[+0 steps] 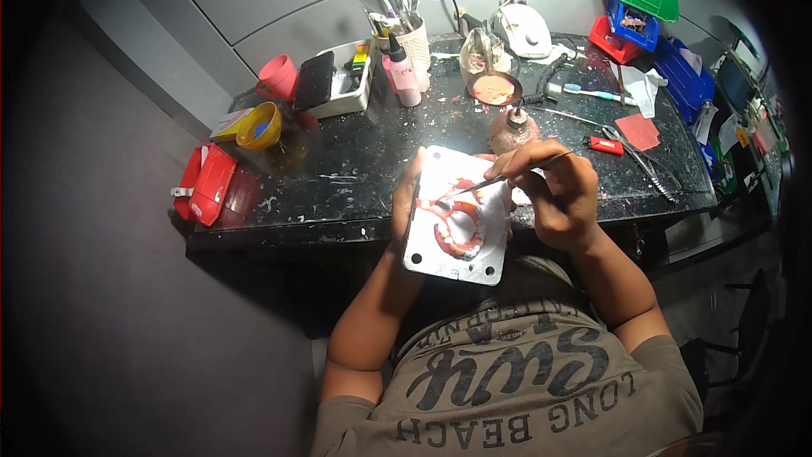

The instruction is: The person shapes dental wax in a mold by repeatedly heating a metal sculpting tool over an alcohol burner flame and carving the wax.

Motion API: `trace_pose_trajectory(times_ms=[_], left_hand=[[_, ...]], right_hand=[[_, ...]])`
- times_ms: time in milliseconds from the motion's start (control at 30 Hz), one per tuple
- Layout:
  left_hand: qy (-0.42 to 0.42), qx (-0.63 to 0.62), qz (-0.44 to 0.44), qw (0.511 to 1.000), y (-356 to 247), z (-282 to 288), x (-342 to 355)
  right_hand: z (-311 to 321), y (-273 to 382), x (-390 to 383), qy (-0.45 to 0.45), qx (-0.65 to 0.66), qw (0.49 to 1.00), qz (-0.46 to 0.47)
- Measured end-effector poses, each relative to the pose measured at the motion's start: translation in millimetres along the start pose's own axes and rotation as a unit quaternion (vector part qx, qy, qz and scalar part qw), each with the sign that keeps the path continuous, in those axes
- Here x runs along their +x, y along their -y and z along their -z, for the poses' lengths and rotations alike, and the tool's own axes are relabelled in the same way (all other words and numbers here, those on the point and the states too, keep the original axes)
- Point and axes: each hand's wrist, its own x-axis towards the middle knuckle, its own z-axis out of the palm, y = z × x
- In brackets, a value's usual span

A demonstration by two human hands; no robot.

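Observation:
My left hand [407, 196] grips the left edge of a white, plaster-filled metal denture flask half [431, 250], tilted up above the bench's front edge. Set in it are two horseshoe-shaped dentures: a larger one [472, 249] with pink-red gums and pale teeth, and a smaller, partly covered one [465, 186] above it. Pink strips link them on the left. My right hand [562, 199] pinches a thin dark dental probe-like tool [499, 181], its tip at the plaster between the dentures. Whether the tip touches cannot be made out.
Behind the flask stand a round bottle [514, 129], a dish of pinkish material [493, 90] and a pink dropper bottle [403, 76]. To the right lie a red lighter [606, 145], a pink wax sheet [638, 131] and a toothbrush [599, 95]. A yellow bowl [259, 126] sits left.

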Motion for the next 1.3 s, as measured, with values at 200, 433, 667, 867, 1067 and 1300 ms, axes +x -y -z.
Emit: trace_pose_trajectory(times_ms=[200, 433, 667, 867, 1067, 1300], left_hand=[[0.006, -0.045, -0.008, 0.999, 0, 4, 0], [-0.007, -0.006, -0.007, 1.000, 1, 5, -1], [-0.009, -0.009, -0.004, 1.000, 2, 2, -1], [0.024, -0.012, 0.018, 0.999, 1, 18, 3], [0.031, -0.048, 0.055, 0.997, -3, 11, 0], [0.032, -0.066, 0.057, 0.996, -1, 20, 3]], right_hand=[[-3, 2, 1, 0.017, 0.013, 1.000, 0.010], [1, 0, -1, -0.035, 0.022, 0.999, 0.007], [-1, 1, -2, 0.005, 0.011, 1.000, 0.027], [5, 0, -5, -0.030, 0.028, 0.999, -0.028], [44, -15, 4, -0.185, -0.017, 0.981, -0.055], [87, -48, 4, -0.286, -0.033, 0.949, -0.131]])
